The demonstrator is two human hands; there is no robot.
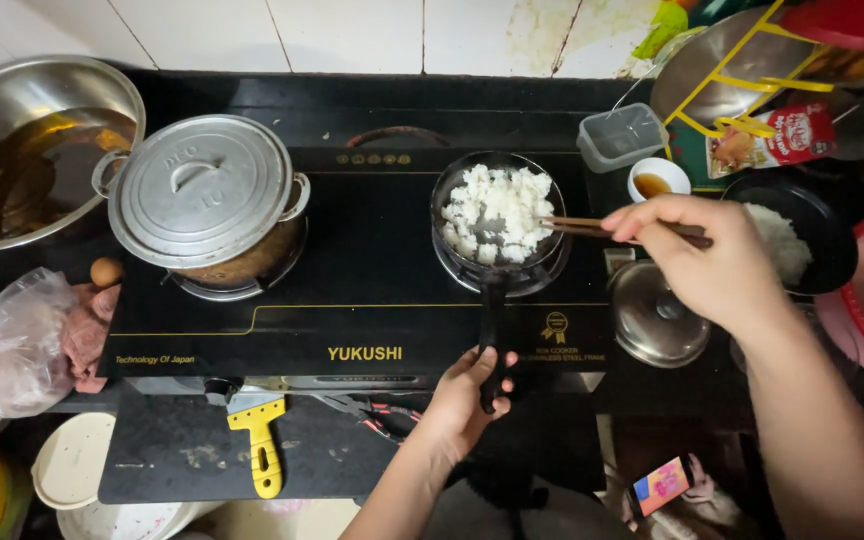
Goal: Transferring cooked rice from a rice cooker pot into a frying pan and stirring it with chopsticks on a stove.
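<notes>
A small black frying pan point(449, 262) full of white rice point(497, 212) sits on the right burner of a black two-burner stove point(352, 260). My left hand point(464, 400) grips the pan's black handle point(492, 320) at the stove's front edge. My right hand point(712, 262) holds a pair of wooden chopsticks point(577, 226), their tips poking into the right side of the rice.
A lidded aluminium pot point(202, 195) covers the left burner. A large steel bowl of brown liquid point(32, 150) stands far left. To the right lie a steel lid point(657, 315), a black plate of rice point(802, 245), a small sauce cup point(658, 180) and a plastic container point(622, 135). A yellow scraper point(260, 440) lies in front.
</notes>
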